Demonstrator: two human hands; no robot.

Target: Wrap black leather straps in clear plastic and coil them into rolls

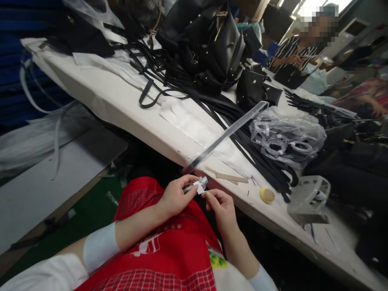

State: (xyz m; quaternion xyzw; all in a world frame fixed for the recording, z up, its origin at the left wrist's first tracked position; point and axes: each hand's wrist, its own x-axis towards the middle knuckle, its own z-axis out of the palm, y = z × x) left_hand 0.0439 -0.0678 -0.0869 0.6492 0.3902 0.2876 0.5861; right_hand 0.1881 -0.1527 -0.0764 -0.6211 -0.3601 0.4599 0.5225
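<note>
Over the red apron, my left hand [177, 195] is closed round a small silvery-white piece [200, 184], whose outer end sticks out past the fingers. My right hand [220, 204] is pinched just to the right of it, at the piece's edge; whatever sits between its fingertips is too small to make out. A long grey translucent strip [226, 135] lies across the table edge above both hands. Tan flat strips [232, 178] and a round yellow-rimmed item [267, 195] rest on the table to the right.
Black bags [209, 44] and black straps are heaped on the white table [100, 95]. A clear plastic bag with rings [287, 137] and a white tape dispenser [309, 198] stand at the right. A person in a striped top [291, 50] holds a black bag across the table.
</note>
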